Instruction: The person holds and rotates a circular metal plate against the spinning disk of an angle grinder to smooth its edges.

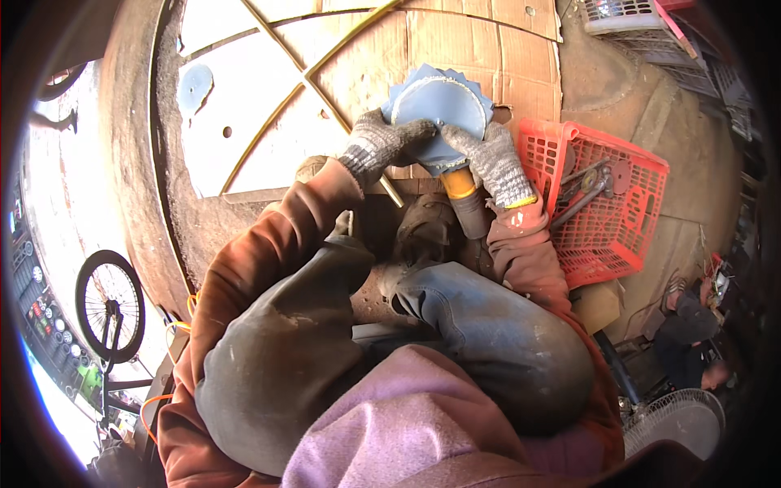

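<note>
Over the cardboard (460, 39), left hand (382, 142) and right hand (491, 160) grip the blue jagged disc (431, 99) from opposite sides — thumbs on its face, probably so it can't tip.

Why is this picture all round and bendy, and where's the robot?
There's no robot here, just a person at work. The camera sits on their head and looks down, so you see their knees from above. Its very wide lens bends straight things near the edges.

The left hand and right hand wear grey knitted gloves. Together they hold a blue disc with a zigzag edge. Just below it in the picture is a grey and yellow tube-shaped thing; I can't tell whether they touch.

On the ground lies cardboard, with two thin rods crossing over it. To the right, a red crate holds metal pieces.
</note>
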`<state>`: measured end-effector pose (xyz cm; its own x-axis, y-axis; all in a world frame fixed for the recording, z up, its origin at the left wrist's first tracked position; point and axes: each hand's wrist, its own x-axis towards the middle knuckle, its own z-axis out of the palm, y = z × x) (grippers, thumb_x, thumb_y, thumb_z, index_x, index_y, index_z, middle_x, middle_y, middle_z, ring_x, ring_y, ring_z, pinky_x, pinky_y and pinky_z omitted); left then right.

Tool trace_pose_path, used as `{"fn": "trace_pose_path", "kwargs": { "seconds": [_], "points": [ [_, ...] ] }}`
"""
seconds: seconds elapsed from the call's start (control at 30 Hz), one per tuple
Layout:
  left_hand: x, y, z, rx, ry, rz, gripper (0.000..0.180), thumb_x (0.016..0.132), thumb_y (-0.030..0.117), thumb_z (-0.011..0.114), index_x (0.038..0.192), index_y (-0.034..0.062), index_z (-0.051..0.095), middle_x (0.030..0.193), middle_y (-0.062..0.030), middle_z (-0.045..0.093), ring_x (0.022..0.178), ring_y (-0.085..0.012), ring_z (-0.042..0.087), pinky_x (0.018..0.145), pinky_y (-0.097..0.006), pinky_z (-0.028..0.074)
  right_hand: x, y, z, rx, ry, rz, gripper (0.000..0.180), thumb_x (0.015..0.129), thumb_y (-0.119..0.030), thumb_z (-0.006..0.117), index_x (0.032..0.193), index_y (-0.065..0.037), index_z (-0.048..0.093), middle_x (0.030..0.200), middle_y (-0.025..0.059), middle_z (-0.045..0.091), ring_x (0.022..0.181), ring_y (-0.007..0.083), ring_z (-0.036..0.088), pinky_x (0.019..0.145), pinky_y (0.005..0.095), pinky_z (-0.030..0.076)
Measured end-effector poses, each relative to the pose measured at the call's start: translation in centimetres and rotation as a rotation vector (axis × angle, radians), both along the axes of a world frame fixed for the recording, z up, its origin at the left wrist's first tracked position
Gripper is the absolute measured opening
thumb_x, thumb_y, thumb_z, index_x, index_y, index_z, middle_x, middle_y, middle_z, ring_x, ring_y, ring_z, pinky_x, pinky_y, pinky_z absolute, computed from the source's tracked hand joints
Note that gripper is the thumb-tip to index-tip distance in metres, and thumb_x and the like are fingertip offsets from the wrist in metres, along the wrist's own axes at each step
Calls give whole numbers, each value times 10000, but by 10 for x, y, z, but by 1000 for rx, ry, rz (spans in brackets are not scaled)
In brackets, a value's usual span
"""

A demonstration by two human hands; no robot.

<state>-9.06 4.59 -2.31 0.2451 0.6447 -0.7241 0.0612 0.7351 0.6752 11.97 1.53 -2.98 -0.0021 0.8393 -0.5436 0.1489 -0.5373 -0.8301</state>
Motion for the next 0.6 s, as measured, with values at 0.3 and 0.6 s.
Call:
{"fn": "trace_pose_path", "kwargs": {
  "seconds": [0.3,0.6],
  "points": [
    [11,-2,1,-51,-19,7,451,805,305,840,1033,-53,687,785,-105,704,554,-143,614,486,-274,478,0,4,-23,180,-358,0,460,810,-298,829,1078,53,699,972,184,740,871,239,713,781,358,551],
    [-14,10,-26,258,217,-215,576,753,305,881,1173,-21,659,1001,-159,736,877,-213,705,805,-321,569,-14,-3,-18,273,-63,-130,380,875,-238,797,1108,41,688,960,78,727,836,146,653,780,319,534]
  ]
}}
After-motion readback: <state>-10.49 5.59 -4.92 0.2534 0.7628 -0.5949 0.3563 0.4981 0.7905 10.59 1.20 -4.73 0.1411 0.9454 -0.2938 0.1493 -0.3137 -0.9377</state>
